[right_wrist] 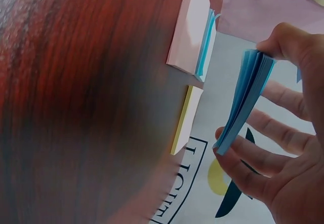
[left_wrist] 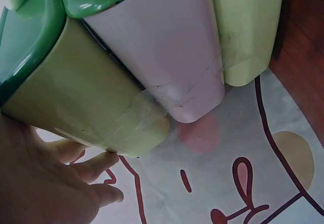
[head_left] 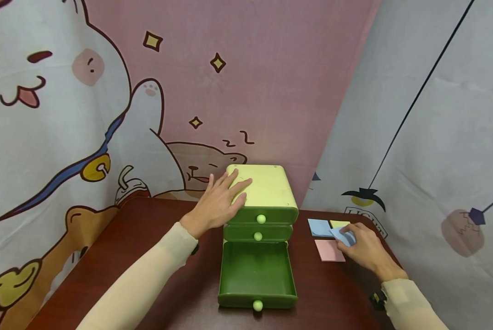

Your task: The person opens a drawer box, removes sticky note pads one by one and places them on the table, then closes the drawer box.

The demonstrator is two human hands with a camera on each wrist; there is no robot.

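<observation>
My left hand (head_left: 218,201) rests with spread fingers on the left part of the pale yellow top of a small drawer cabinet (head_left: 269,185). Its green bottom drawer (head_left: 256,270) is pulled out, and nothing shows inside; the two drawers above are closed. In the left wrist view, the fingers lie along the cabinet's upper edge (left_wrist: 136,138). To the right, my right hand (head_left: 366,247) pinches a blue sticky note pad (right_wrist: 245,100) between thumb and fingers, above the table. Near it lie another blue pad (head_left: 318,227), a yellow pad (head_left: 339,224) and a pink pad (head_left: 330,250).
The dark red-brown table (head_left: 160,275) carries the cabinet and the pads. Behind it hangs a cloth (head_left: 279,91) printed with cartoon animals, meeting the table's back and side edges. The pads lie close to the right edge.
</observation>
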